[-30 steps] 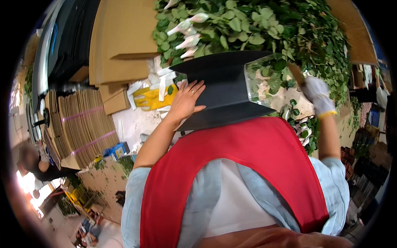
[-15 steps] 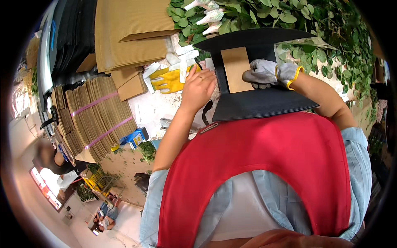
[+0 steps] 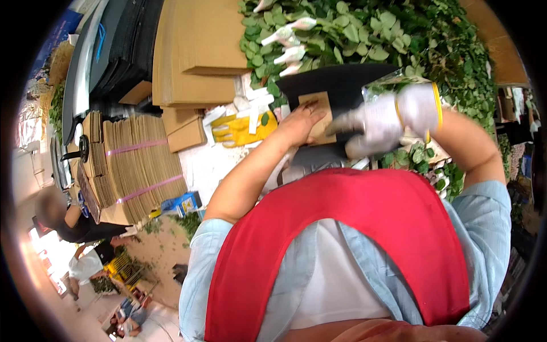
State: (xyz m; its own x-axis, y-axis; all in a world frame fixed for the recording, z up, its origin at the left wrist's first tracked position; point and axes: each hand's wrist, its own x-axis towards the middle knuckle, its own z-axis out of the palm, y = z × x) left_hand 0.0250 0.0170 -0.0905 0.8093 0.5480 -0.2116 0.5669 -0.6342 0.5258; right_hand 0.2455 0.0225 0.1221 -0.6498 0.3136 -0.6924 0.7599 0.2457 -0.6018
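- The left hand [image 3: 301, 121] is bare and lies flat, fingers spread, on a small brown card [image 3: 317, 117] that sits on a black sheet [image 3: 336, 85]; it presses rather than grips.
- The right hand [image 3: 383, 121] wears a white glove with a yellow cuff, fingers curled narrow at the right edge of the same card, touching it; a piece of clear plastic wrap [image 3: 387, 80] shows just above the glove, and I cannot tell whether the hand holds it.
- The heap of green leafy branches [image 3: 399, 40] fills the far part of the counter [image 3: 205, 165], behind and to the right of the black sheet, some stems ending in white-wrapped tips.
- Flat cardboard sheets [image 3: 196, 51] are stacked at the far left of the counter, beside the leaves.
- Bundles of folded brown cardboard [image 3: 134, 168], strapped with pink bands, stand further left, well apart from the hands.
- A yellow glove [image 3: 242, 130] lies on the counter just left of the left hand.
- A small blue box [image 3: 182, 204] sits below the bundles, near the left elbow.
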